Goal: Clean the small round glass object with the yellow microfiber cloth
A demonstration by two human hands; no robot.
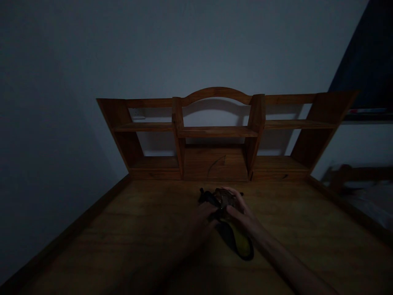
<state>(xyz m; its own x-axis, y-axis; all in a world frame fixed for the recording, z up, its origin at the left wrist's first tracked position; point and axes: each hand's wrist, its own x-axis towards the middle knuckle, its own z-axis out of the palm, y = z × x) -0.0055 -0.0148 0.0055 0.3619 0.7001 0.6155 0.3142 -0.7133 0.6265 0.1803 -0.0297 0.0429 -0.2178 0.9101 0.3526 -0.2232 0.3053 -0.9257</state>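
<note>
In dim light, my right hand [241,209] curls around a dark brown, slightly shiny object [226,197] above the wooden desk. Its thumb and fingers press on the two sides; the kind is too dark to make out. My left hand [205,212] reaches in from the left, blurred, its fingertips close to the brown object and a black strap-like piece. Behind it, a black item [207,197] with a narrow end sticks out. Under both hands lies a long, round-ended, sole-shaped black and yellow-green thing [242,241], slanting toward me.
The wooden desk top [138,229] has raised edges left and right. At its back stands a wooden shelf unit [217,132] with several compartments, against a pale wall [153,49]. A dark window or curtain [368,61] is at upper right, and wooden furniture [344,176] below it.
</note>
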